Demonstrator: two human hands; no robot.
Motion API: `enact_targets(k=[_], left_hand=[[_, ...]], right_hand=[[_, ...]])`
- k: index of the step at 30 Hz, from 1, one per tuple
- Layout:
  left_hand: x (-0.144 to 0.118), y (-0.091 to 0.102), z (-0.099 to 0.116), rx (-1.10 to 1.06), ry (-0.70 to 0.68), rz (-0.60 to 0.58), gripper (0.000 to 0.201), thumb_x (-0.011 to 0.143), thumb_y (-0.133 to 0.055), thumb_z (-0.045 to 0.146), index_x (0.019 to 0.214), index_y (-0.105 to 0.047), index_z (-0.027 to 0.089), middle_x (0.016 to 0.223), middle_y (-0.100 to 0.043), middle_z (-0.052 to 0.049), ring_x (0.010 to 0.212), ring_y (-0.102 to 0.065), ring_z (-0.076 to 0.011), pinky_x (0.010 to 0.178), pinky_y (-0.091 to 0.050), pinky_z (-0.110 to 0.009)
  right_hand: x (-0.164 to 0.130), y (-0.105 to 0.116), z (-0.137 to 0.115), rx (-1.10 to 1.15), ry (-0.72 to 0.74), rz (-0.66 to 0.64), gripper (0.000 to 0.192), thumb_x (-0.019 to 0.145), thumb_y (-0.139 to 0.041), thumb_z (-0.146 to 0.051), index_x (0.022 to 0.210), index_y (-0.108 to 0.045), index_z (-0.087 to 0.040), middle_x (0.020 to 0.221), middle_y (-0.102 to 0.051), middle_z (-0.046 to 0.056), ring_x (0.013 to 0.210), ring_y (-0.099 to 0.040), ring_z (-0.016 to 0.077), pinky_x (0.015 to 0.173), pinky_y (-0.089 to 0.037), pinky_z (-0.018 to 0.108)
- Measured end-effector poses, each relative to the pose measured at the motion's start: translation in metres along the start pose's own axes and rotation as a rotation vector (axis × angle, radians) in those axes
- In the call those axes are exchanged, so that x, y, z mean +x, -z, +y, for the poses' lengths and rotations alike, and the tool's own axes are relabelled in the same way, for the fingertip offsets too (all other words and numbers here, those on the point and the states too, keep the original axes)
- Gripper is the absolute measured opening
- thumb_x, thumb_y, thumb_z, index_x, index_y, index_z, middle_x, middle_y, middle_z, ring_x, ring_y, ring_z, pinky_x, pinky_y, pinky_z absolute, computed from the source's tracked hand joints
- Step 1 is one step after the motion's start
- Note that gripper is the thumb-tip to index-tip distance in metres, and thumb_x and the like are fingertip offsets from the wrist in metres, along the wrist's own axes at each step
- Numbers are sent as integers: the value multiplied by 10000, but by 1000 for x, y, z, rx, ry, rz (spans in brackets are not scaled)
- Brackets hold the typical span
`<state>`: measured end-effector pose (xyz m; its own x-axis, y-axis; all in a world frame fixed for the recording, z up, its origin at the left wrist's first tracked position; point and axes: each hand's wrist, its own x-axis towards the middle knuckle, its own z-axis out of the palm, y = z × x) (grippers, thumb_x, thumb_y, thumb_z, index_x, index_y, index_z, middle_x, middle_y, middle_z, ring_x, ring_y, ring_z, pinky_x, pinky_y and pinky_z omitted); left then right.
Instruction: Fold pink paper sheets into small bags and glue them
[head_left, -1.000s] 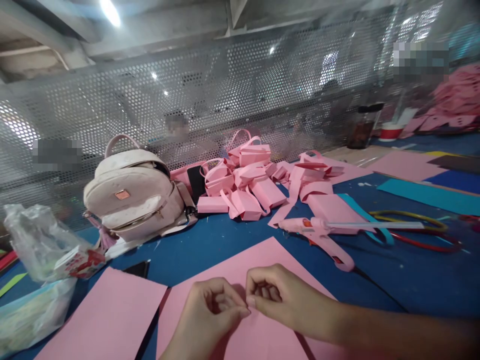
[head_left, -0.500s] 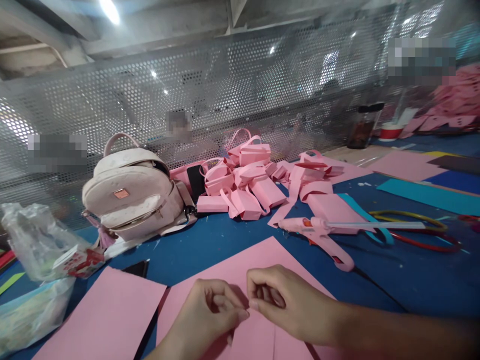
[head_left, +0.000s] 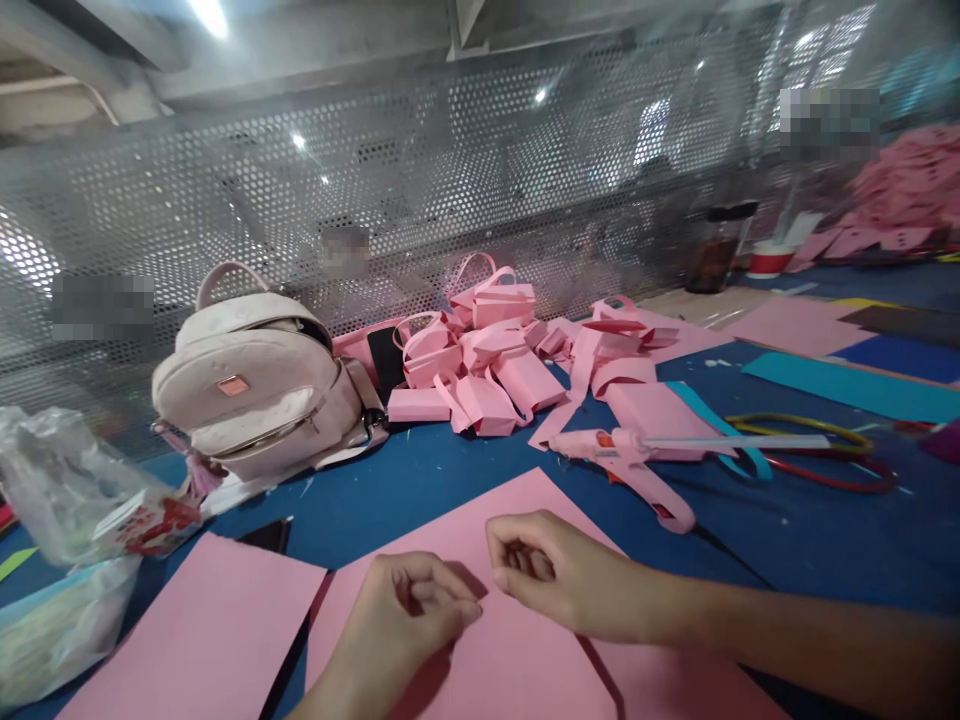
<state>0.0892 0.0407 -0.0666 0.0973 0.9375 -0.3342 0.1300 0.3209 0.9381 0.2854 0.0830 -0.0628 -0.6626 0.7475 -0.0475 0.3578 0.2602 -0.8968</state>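
Observation:
Low in the middle, my left hand (head_left: pixel 409 615) and my right hand (head_left: pixel 551 570) face each other, thumbs pressed to curled fingers. Both pinch the upper edge of a pink paper sheet (head_left: pixel 517 665), whose right edge casts a dark shadow. Under it lies a larger pink sheet (head_left: pixel 529 500) on the blue table. The fingertips are a short way apart. Exactly how the paper sits between them is partly hidden. Beyond my right hand rests a pink hot glue gun (head_left: pixel 637 465) with a long glue stick in its back.
Another pink sheet (head_left: pixel 202 625) lies at left, near plastic bags (head_left: pixel 64 480) and a small red-white carton (head_left: pixel 146 522). Behind stand a pale backpack (head_left: pixel 255 385) and a pile of small pink paper bags (head_left: pixel 487 370). Red-and-yellow-handled scissors (head_left: pixel 817 460) and a teal strip (head_left: pixel 832 385) are at right.
My right hand has moved slightly up and left, and the gap between my fingertips is a little wider. The fold line in the held paper no longer shows. The view has shifted slightly.

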Motion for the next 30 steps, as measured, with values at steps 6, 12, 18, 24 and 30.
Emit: enact_targets(k=[6, 12, 18, 24, 30], left_hand=[[8, 10, -19, -139, -88, 66, 330, 595, -905, 357, 772, -786, 105, 540, -607, 5, 525, -470, -83, 587, -337, -224], [16, 34, -24, -190, -199, 329, 429, 635, -900, 465, 883, -761, 143, 590, -644, 8, 548, -527, -111, 560, -390, -217], [16, 35, -19, 7, -199, 65, 479, 714, -840, 487, 1011, -764, 120, 520, -503, 60, 509, -415, -83, 549, -347, -203], [7, 17, -7, 164, -140, -125, 375, 839, -711, 456, 1012, -805, 137, 656, -597, -5, 611, -468, -121, 591, -376, -219], [12, 21, -2, 263, -224, -105, 318, 864, -659, 408, 808, -808, 133, 724, -687, -37, 627, -520, -139, 601, -376, -237]], right_hand=[[3, 7, 8, 271, -55, 58, 313, 934, -557, -464, 803, -528, -181, 697, -513, -33, 539, -424, 86, 449, -301, 190], [0, 10, 15, 304, -85, 78, 506, 927, -471, -695, 779, -450, -212, 547, -472, -68, 425, -419, 82, 406, -288, 189], [2, 2, 16, 305, -103, 99, 341, 928, -561, -499, 773, -447, -218, 515, -417, -106, 380, -451, 79, 409, -306, 188], [0, 1, 15, 123, -65, 12, 287, 959, -562, -320, 720, -455, -203, 479, -437, -95, 417, -459, 82, 485, -307, 197], [1, -4, 17, 186, -59, 15, 322, 1017, -458, -429, 774, -438, -218, 487, -473, -87, 409, -508, 109, 447, -324, 197]])
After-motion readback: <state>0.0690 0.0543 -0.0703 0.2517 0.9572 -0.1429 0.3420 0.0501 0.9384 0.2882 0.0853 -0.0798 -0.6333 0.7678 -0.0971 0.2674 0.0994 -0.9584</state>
